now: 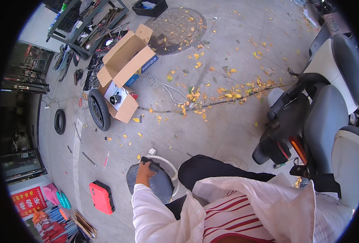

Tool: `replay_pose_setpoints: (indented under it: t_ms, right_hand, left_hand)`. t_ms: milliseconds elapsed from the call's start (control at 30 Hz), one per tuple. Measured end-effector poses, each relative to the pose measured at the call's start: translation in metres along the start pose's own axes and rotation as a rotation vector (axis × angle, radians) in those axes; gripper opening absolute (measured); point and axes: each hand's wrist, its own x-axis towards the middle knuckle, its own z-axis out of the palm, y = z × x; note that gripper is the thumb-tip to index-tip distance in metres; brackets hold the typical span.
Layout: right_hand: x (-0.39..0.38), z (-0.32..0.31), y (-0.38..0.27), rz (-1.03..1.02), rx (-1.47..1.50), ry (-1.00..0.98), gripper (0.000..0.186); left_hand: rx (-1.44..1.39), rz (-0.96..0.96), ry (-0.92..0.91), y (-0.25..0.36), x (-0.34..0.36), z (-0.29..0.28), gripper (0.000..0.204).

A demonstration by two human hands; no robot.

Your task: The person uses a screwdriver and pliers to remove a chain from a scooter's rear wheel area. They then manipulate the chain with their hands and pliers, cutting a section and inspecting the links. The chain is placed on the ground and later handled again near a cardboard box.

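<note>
A round stool with a dark grey padded seat (157, 187) and a white tubular frame stands by my legs at the lower middle. My left hand (145, 173) reaches over this seat, its fingers curled at the far edge around a black part there. What that black part is, I cannot make out. My right hand is out of sight, and the white sleeve on that side shows no fingers.
A red and black toolbox (101, 197) lies left of the stool. Further off are a motorcycle tyre (99, 110), a smaller tyre (59, 122) and an opened cardboard box (120, 60). Parked scooters (327, 117) crowd the right side. A tool cart (88, 28) stands far left.
</note>
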Motion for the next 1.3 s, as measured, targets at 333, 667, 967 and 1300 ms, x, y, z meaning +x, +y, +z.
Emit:
replay_pose_setpoints:
  t_ms: [333,667,967,1300]
  right_hand:
    - [-0.008,0.023,0.003,0.051,0.021,-0.016,0.036]
    - [0.031,0.041,-0.008,0.053,-0.023,0.010,0.037]
    - [-0.013,0.036,-0.001,0.163,-0.128,-0.021,0.038]
    - [-0.077,-0.004,-0.009,0.311,-0.115,0.010,0.039]
  left_hand:
    - [0.233,0.052,-0.127,-0.045,-0.029,0.023,0.047]
    - [0.089,-0.158,-0.122,-0.087,0.033,0.044,0.039]
    - [0.188,-0.032,-0.349,-0.120,0.096,0.018,0.035]
    - [0.572,0.433,-0.704,-0.019,0.269,-0.077,0.029]
